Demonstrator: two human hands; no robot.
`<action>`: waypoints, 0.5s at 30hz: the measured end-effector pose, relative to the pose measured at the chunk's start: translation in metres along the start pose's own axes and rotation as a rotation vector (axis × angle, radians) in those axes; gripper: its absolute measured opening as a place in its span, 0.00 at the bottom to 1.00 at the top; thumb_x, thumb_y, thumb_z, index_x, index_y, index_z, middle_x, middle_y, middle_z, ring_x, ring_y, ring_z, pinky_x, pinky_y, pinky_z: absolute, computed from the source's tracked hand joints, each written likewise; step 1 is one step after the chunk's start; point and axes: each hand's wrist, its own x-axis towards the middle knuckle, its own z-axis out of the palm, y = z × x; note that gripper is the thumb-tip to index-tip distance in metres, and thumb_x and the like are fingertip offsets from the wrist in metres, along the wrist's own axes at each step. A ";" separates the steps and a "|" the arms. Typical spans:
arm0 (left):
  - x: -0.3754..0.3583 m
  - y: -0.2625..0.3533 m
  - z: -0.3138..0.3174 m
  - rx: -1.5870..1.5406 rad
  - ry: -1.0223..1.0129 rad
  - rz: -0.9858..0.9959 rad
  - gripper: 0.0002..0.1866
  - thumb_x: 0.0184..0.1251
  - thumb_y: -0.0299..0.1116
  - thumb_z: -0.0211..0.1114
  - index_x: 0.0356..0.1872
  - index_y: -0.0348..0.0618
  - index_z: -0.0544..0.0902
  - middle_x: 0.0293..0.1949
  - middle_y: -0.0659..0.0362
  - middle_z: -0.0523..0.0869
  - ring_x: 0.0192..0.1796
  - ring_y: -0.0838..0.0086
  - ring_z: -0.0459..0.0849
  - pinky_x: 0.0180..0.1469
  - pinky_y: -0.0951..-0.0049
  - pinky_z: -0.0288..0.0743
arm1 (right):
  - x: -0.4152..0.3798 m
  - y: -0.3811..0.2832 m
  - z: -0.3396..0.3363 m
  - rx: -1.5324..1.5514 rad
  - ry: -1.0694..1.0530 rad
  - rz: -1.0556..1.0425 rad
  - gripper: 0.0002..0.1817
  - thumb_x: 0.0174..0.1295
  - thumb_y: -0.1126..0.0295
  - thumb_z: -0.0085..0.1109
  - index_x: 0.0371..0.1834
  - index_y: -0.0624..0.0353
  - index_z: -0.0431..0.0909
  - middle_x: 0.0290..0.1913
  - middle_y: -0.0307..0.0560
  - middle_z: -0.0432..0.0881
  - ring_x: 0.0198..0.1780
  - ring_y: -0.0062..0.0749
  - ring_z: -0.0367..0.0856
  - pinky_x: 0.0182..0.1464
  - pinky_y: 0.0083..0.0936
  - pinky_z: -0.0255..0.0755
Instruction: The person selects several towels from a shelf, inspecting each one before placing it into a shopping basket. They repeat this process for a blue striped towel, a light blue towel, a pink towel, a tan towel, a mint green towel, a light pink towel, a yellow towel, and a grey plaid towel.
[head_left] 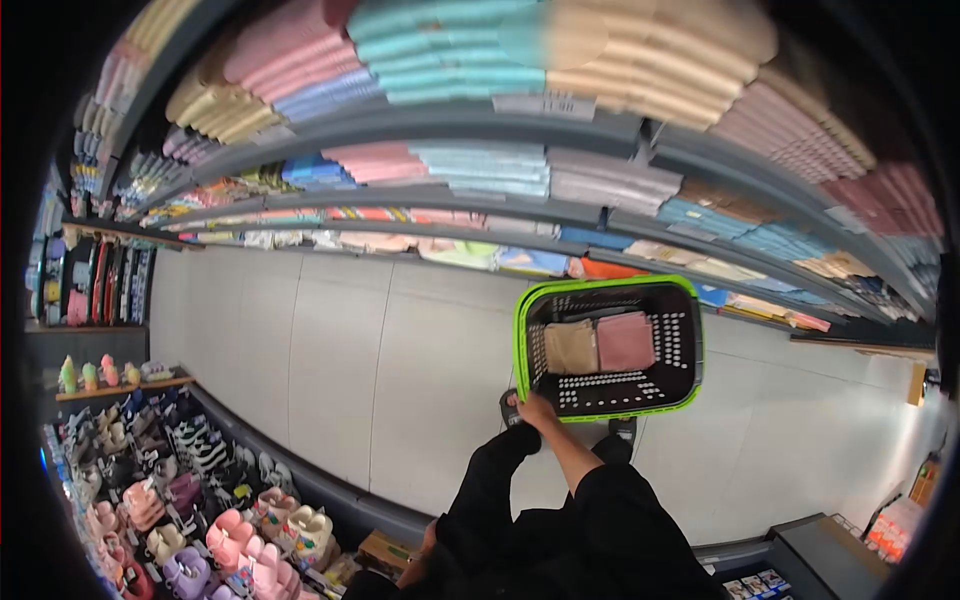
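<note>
My right hand [537,409] is closed round the green handle at the near left corner of a shopping basket [688,388]. The basket has dark, perforated walls and a bright green rim, and it hangs in front of my legs. Inside it lie a folded beige towel [571,346] and a folded pink towel [626,341], side by side. Down at my left side is my left hand [428,541], partly hidden by my dark clothing, near the rack of slippers. Its fingers do not show clearly.
Shelves of folded towels [445,50] run along the far side of the aisle. A rack of slippers [185,470] stands at the lower left. Pale floor tiles [330,350] lie between them. At the lower right is a grey display unit [820,555].
</note>
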 end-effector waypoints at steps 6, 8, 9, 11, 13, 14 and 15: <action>0.037 0.079 -0.022 0.582 -0.091 0.179 0.16 0.64 0.37 0.50 0.42 0.35 0.79 0.36 0.52 0.84 0.40 0.66 0.81 0.46 0.69 0.74 | -0.102 -0.065 -0.076 0.070 -0.080 -0.101 0.18 0.56 0.57 0.48 0.36 0.56 0.82 0.38 0.52 0.83 0.43 0.46 0.80 0.46 0.36 0.71; 0.027 0.142 -0.014 0.680 -0.114 0.361 0.16 0.63 0.37 0.52 0.41 0.35 0.80 0.34 0.52 0.83 0.37 0.65 0.81 0.43 0.69 0.76 | -0.125 -0.066 -0.094 0.108 -0.007 -0.152 0.18 0.55 0.57 0.48 0.35 0.60 0.81 0.37 0.54 0.83 0.42 0.46 0.81 0.45 0.36 0.71; 0.027 0.170 -0.010 0.534 -0.137 0.071 0.16 0.62 0.38 0.53 0.40 0.36 0.80 0.33 0.54 0.83 0.35 0.68 0.81 0.40 0.69 0.76 | -0.136 -0.062 -0.098 0.117 0.108 -0.185 0.18 0.55 0.59 0.48 0.34 0.63 0.80 0.33 0.55 0.82 0.37 0.41 0.81 0.42 0.33 0.72; 0.027 0.215 0.000 0.389 -0.173 -0.201 0.16 0.61 0.39 0.54 0.39 0.36 0.80 0.31 0.55 0.83 0.32 0.71 0.81 0.36 0.70 0.76 | -0.145 -0.043 -0.111 0.303 0.032 -0.127 0.17 0.57 0.61 0.48 0.34 0.65 0.79 0.29 0.51 0.81 0.32 0.30 0.80 0.35 0.26 0.73; 0.041 0.242 0.005 0.241 -0.188 -0.122 0.16 0.59 0.41 0.55 0.38 0.37 0.80 0.29 0.58 0.82 0.29 0.74 0.79 0.30 0.71 0.75 | -0.168 -0.031 -0.127 0.434 0.010 -0.105 0.17 0.58 0.61 0.47 0.35 0.65 0.79 0.29 0.49 0.81 0.30 0.28 0.79 0.34 0.23 0.73; 0.053 0.257 0.011 0.283 -0.186 0.010 0.16 0.59 0.40 0.56 0.36 0.36 0.80 0.28 0.57 0.82 0.29 0.76 0.79 0.31 0.72 0.75 | -0.178 -0.023 -0.133 0.542 0.012 -0.054 0.17 0.60 0.61 0.47 0.39 0.65 0.77 0.32 0.49 0.82 0.31 0.28 0.80 0.34 0.23 0.74; 0.065 0.280 0.018 0.431 -0.165 0.171 0.14 0.58 0.37 0.57 0.34 0.36 0.80 0.28 0.54 0.82 0.31 0.71 0.81 0.35 0.70 0.75 | -0.187 -0.016 -0.140 0.654 0.011 -0.004 0.18 0.61 0.60 0.47 0.42 0.64 0.76 0.34 0.48 0.82 0.32 0.29 0.80 0.34 0.23 0.74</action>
